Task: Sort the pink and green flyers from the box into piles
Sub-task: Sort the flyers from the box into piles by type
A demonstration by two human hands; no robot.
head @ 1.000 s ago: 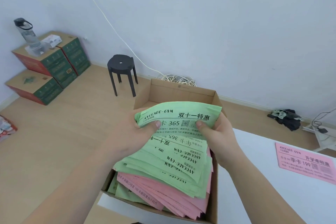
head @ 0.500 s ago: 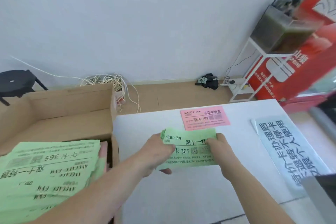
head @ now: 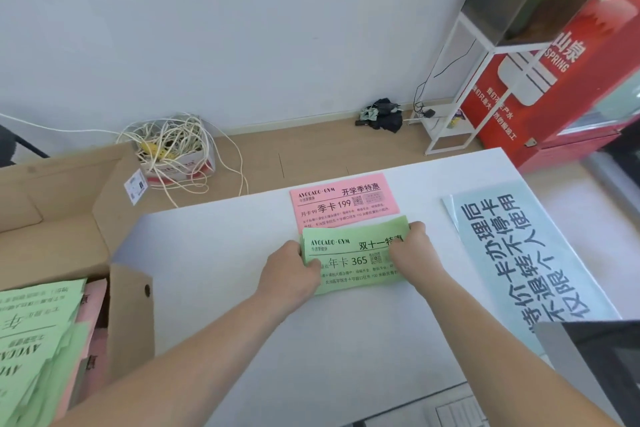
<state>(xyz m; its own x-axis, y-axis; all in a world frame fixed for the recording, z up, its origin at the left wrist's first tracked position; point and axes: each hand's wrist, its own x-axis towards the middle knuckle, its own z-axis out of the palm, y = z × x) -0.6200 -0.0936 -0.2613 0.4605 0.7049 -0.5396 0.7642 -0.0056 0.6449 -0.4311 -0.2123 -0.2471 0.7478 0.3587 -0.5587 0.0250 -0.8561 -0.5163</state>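
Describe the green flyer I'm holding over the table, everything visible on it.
The green flyer is a pale green paper rectangle, landscape, print side up, with black text: AVOCADO-GYM, a large 365, a QR code and small lines below. It is held nearly flat, low over the white table; whether it rests there is unclear. The left hand pinches its left edge, the right hand its right edge, hiding part of the heading. Its far edge overlaps the near edge of the pink flyer.

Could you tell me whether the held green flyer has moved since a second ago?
Yes: the green flyer went from above the box rightward to the near edge of the pink flyer.
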